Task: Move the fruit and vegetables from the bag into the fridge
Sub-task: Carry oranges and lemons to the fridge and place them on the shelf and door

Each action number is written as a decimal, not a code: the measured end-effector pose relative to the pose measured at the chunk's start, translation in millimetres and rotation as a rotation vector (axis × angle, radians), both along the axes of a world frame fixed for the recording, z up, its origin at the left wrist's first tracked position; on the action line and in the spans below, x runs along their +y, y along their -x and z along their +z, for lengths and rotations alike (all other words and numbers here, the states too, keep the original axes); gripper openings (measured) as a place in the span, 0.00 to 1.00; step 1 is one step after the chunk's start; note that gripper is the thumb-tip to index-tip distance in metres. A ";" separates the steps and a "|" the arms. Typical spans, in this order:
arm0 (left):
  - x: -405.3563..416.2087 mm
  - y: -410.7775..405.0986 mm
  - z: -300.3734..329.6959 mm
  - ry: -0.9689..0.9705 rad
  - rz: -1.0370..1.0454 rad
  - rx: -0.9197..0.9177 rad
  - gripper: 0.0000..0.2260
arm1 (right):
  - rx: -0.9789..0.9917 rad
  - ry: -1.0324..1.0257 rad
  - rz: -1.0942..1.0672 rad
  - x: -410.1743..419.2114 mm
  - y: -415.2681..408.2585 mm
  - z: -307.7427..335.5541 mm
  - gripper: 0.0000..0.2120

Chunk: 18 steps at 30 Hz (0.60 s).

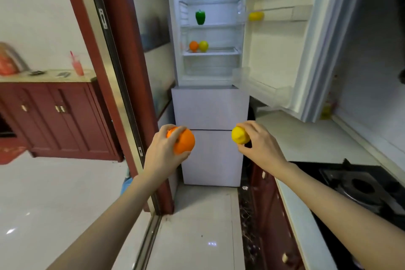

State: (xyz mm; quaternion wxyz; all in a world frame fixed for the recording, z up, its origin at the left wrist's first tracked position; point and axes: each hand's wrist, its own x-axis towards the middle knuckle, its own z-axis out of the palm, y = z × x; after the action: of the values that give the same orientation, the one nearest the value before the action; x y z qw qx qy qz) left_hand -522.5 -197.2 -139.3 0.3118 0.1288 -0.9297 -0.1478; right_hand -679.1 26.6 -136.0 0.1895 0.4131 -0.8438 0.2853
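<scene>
Task looks partway thru: fridge (210, 98) door open, green pepper (200, 17) on upper shelf, an orange fruit (193, 46) touching a yellow-green one (203, 46) on the shelf below, yellow item (256, 16) in the door rack. Left hand (163, 149) has fingers curled round an orange (184, 143), right hand (259, 144) pinches a lemon (240, 135) w/ fingertips; both held in front of the lower drawers, not yet inside. Bag not in view, so can't tell what's left. No readable labels or writing
</scene>
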 end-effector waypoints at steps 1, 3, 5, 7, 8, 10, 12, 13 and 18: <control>-8.9 12.2 1.3 -0.005 0.011 0.008 0.32 | 0.001 0.002 0.008 -9.7 16.0 1.6 0.24; -24.6 33.0 0.0 -0.008 0.033 -0.003 0.32 | -0.010 -0.005 0.022 -28.1 42.1 1.2 0.23; -40.8 52.0 -4.5 -0.014 0.047 -0.009 0.33 | -0.016 -0.025 0.048 -47.4 65.8 -1.2 0.23; -60.4 71.6 -8.6 -0.019 0.060 -0.012 0.33 | -0.009 -0.037 0.068 -68.7 90.0 -1.7 0.23; -71.8 82.3 -10.3 -0.016 0.063 -0.015 0.34 | -0.003 -0.033 0.072 -80.2 102.3 -1.9 0.23; -96.7 105.3 -13.7 -0.007 0.063 -0.016 0.34 | -0.008 -0.016 0.062 -103.5 125.0 -2.8 0.22; -122.8 132.0 -13.4 -0.001 0.053 -0.007 0.34 | -0.021 -0.007 0.053 -128.9 146.1 -3.8 0.22; -137.0 147.1 -13.1 0.000 0.048 -0.001 0.33 | -0.022 -0.014 0.055 -142.4 157.1 -5.2 0.22; -206.1 223.0 -6.7 -0.001 0.019 0.023 0.32 | 0.007 -0.060 0.005 -207.3 217.2 0.9 0.23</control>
State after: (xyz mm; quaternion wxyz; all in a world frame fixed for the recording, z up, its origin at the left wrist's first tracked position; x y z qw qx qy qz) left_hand -745.5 -403.3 -146.0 0.3240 0.1360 -0.9246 -0.1469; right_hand -896.3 -180.7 -135.2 0.1793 0.4216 -0.8503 0.2589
